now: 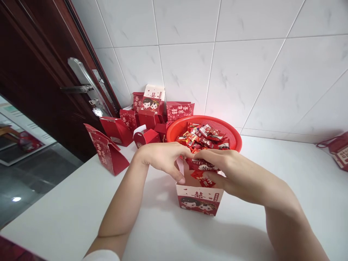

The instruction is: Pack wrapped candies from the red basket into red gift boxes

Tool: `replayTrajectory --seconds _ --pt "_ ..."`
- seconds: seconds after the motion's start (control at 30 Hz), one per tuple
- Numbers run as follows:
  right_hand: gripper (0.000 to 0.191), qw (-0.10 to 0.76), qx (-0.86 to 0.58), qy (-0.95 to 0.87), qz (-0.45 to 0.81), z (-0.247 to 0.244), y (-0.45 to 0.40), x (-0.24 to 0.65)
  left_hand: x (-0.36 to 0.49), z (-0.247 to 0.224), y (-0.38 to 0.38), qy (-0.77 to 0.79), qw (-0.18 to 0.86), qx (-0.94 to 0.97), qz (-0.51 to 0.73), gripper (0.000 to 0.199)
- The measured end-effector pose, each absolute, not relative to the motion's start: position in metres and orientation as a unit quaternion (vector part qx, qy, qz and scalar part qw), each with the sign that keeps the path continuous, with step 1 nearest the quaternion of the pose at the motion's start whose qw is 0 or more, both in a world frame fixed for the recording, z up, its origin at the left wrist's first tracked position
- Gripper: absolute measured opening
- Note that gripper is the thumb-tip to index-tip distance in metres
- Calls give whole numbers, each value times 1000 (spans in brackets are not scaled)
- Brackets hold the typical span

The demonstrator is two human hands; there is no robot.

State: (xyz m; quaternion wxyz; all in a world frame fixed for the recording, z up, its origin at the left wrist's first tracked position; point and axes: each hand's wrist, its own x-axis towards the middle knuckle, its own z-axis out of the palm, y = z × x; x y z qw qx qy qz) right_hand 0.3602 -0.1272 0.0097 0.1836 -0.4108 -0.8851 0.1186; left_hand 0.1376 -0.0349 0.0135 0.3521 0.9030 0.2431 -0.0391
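Observation:
An open-topped red and white box with cartoon faces stands upright on the white table. My left hand is curved over its left side, the thumb at the front rim. At the box's opening, my right hand has its fingers and thumb closed around red candy packets, which show between the fingers. Directly behind the box is a red plastic basket holding several wrapped candies; my fingertips partly cover its front edge.
Several red gift boxes are grouped at the back left, one of them near the table's left edge. A brown door with a metal handle is beyond them. At the far right lies a red bag. A tiled wall rises behind the table.

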Motion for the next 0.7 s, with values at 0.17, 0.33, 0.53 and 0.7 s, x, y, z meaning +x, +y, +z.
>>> replayTrajectory --seconds 0.17,0.33,0.53,0.7 --pt "38 146 -397 -899 111 6 -127 358 139 17 -34 243 368 896 -45 49" --pt "31 108 -406 -898 128 10 -123 354 138 16 -33 250 372 892 -52 53" --pt "27 79 -402 -898 159 14 -119 352 139 17 -34 249 370 893 -58 48" --pt "32 53 -395 -900 175 14 -117 352 139 18 -34 251 366 894 -61 46"
